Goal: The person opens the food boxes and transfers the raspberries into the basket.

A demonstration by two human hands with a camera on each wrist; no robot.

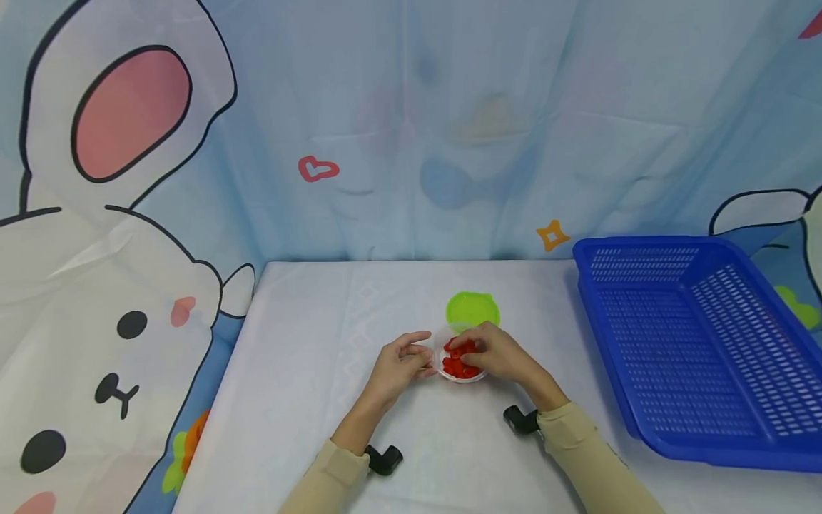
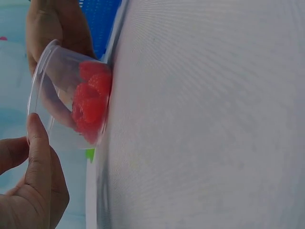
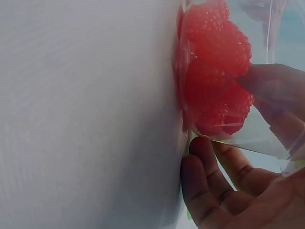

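A clear plastic cup (image 1: 464,380) stands on the table with several red raspberries (image 2: 93,102) in its lower part. At its left side, my left hand (image 1: 403,365) pinches the rim between thumb and fingers, as the left wrist view shows. My right hand (image 1: 503,351) reaches in over the opposite side, its thumb and forefinger bent around a raspberry (image 3: 231,47) among the others. The remaining right fingers (image 3: 209,176) are curled outside the cup wall, low by the tabletop. Just behind the cup lies a bright green lid (image 1: 473,308), partly covered by it.
A large blue plastic basket (image 1: 674,453) with slotted walls stands on the right of the white-covered table (image 1: 308,321). Black wrist mounts (image 1: 385,460) stick out inward from both sleeves. A printed blue curtain (image 1: 398,128) hangs at the table's back edge.
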